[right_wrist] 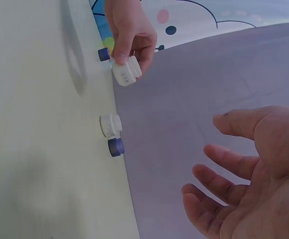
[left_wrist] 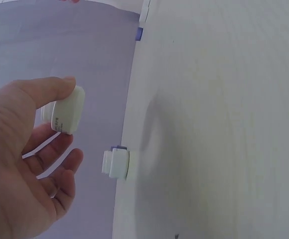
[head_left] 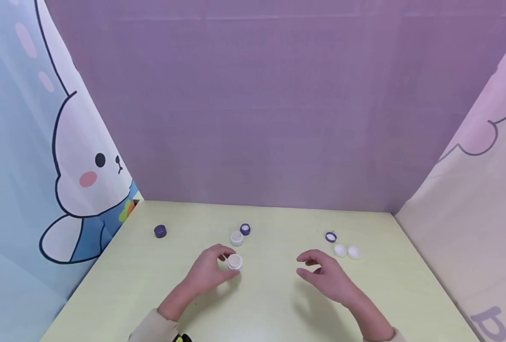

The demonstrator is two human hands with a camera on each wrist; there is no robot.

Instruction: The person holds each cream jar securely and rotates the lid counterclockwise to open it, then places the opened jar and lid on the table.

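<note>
Thumb and fingers of the left hand [head_left: 207,270] pinch a white jar [head_left: 234,261], which sits at that hand's 2 to 3 o'clock, clear of the tabletop [head_left: 278,223]. Jar's squat; its short axis runs near upright, bare neck up. Right hand [head_left: 327,278] holds nothing: thumb and fingertips well parted, gap facing 9 o'clock. Key relation: held jar lies at right hand's 9 o'clock, well apart, roughly level across. Left has it; right is nearer the loose parts over there: purple-rimmed cap [head_left: 330,236] at its 12, white disc [head_left: 339,250] at its 1, other white disc [head_left: 353,252] between 1 and 2. Second jar [head_left: 236,238] stands at held jar's 12, with middle purple cap [head_left: 245,229] just beside it at 1 to 2; can't tell if they touch. Far purple cap [head_left: 160,231]: left hand's 10, well apart.
</note>
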